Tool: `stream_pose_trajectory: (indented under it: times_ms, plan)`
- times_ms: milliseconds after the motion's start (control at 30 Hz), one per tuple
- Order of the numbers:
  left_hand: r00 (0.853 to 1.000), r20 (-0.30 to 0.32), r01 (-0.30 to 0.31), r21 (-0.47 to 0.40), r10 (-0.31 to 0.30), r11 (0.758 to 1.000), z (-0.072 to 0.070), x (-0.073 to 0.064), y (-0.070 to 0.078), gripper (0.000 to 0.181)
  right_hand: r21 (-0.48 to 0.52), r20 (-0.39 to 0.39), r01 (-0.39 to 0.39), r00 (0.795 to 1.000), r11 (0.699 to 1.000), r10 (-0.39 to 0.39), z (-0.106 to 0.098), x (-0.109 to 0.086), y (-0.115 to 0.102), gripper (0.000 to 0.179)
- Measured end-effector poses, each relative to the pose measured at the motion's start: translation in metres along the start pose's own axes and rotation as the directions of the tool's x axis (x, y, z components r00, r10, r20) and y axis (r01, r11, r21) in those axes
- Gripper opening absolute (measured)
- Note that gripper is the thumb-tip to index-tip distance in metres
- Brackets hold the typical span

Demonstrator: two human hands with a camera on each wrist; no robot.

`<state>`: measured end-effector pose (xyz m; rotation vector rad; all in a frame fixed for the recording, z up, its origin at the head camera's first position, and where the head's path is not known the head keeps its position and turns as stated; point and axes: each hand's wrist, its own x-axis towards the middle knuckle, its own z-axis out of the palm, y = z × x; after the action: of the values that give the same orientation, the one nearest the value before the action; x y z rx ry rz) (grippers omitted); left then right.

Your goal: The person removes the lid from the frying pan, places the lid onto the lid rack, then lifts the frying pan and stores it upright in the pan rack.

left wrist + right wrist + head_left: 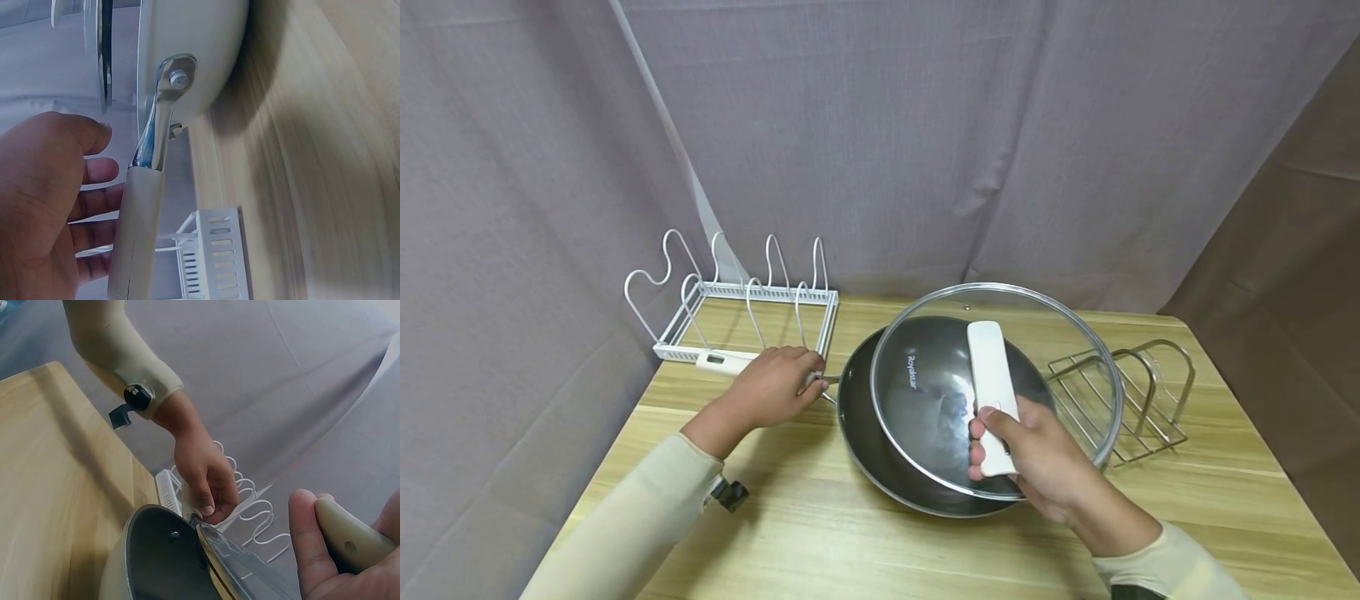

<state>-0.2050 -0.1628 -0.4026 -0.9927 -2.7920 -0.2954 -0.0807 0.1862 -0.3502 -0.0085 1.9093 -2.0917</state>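
A dark-lined pan (880,442) stands on the wooden table, its cream handle (726,362) pointing left. My left hand (778,385) is over that handle near the pan. In the left wrist view its fingers (97,234) reach behind the handle, while the thumb stays apart from it. My right hand (1045,454) grips the white upright handle (992,362) of a glass pan lid (1105,400), thumb on top. The lid is held tilted above the pan, shifted to its right. In the right wrist view, the pan's inside (169,556) shows below the lid's edge.
A white wire rack (745,292) with several looped dividers stands at the back left, next to the pan handle. At the right, a metal wire rack (1150,400) is partly seen through the lid. A grey curtain (880,150) hangs behind the wooden table (790,533).
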Motion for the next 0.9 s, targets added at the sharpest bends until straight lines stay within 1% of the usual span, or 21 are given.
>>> stream_pose_trajectory:
  times_ms: [267, 600, 900]
  plan:
    - [1.0, -0.004, -0.01, 0.003, 0.01, 1.0, 0.0013, 0.0012, 0.0006, 0.029, -0.021, -0.001, -0.004, 1.0, 1.0, 0.004, -0.0027, 0.0004, -0.0015, 0.026]
    - [1.0, -0.011, -0.022, 0.005, 0.022, 1.0, 0.0008, 0.0034, 0.0014, 0.028, -0.046, 0.032, 0.0, 0.999, 0.999, 0.001, -0.0054, 0.0005, -0.0046, 0.026]
    - [1.0, -0.007, -0.022, 0.004, 0.022, 1.0, 0.0017, 0.0039, 0.0038, 0.027, -0.069, 0.003, -0.009, 1.0, 0.998, 0.009, -0.0075, -0.0023, -0.0077, 0.025]
